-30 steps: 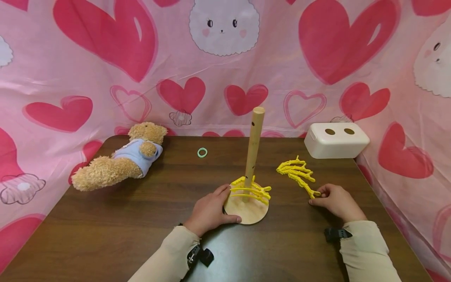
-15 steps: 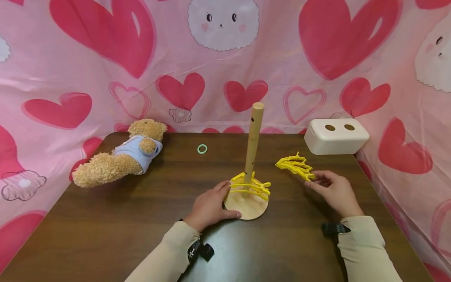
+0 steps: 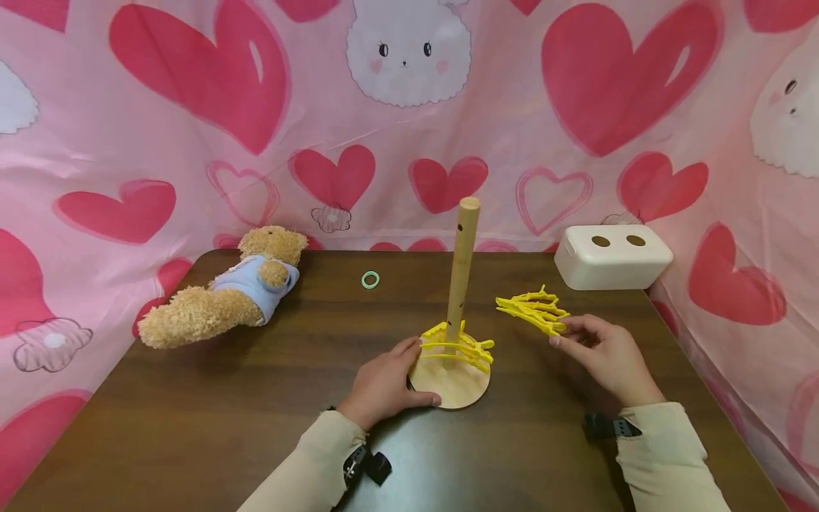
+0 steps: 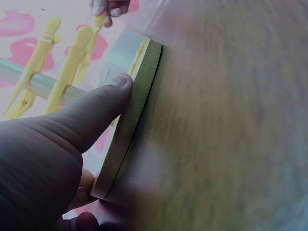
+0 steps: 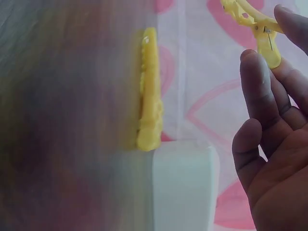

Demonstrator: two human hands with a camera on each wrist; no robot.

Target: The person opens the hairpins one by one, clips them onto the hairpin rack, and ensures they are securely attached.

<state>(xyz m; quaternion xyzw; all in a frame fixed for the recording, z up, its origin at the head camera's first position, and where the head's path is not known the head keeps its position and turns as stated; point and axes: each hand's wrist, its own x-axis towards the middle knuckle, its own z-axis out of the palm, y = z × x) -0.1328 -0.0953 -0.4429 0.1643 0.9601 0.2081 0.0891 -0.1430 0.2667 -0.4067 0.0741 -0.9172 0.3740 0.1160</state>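
Observation:
A round wooden base (image 3: pixel 448 391) carries an upright wooden post (image 3: pixel 463 270). My left hand (image 3: pixel 384 384) grips the base by its left side, with the thumb (image 4: pixel 108 96) along the near edge. Several yellow spring clips (image 3: pixel 470 348) with long slim arms sit around the foot of the post. In my right hand (image 3: pixel 604 352), thumb and fingers pinch another yellow clip (image 5: pixel 267 45) by its handle end, where a metal spring shows. The held clip points left toward the post. Behind it, a further yellow clip (image 5: pixel 150 91) lies on the table, partly overlapped by it in the head view.
A white box with two round holes (image 3: pixel 614 259) stands at the back right corner. A small green ring (image 3: pixel 370 279) lies at the table's back. To the left is a teddy bear (image 3: pixel 246 291) in a blue top. Patterned pink cloth (image 3: pixel 409 135) hangs behind the table.
My right hand has brought its clip up off the table and swung it back and left, beside the other yellow clips. My left hand keeps its hold on the base.

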